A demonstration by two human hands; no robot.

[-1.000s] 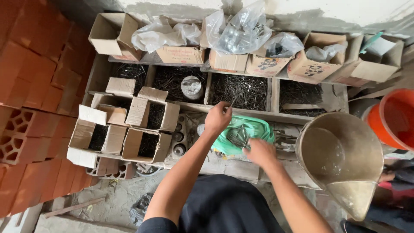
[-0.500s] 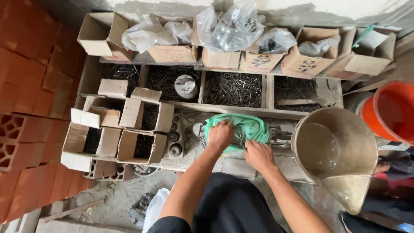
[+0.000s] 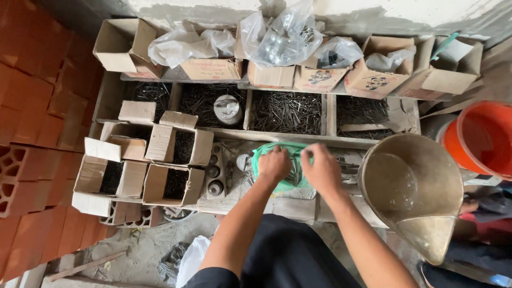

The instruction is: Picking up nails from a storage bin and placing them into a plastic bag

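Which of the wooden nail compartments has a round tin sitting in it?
The second compartment from the left, behind the open cardboard boxes. A grey round tin sits on its nails; the others hold only nails.

Red brick wall (image 3: pixel 32 122) runs down the left side, some hollow blocks showing. At the top, a pale plastered wall (image 3: pixel 405 13) in soft daylight. Below it, a wooden rack (image 3: pixel 328 114) split into compartments of dark nails, open cardboard boxes (image 3: pixel 125 45) along its back. Dusty concrete floor (image 3: pixel 144 248) underneath, scraps lying about.
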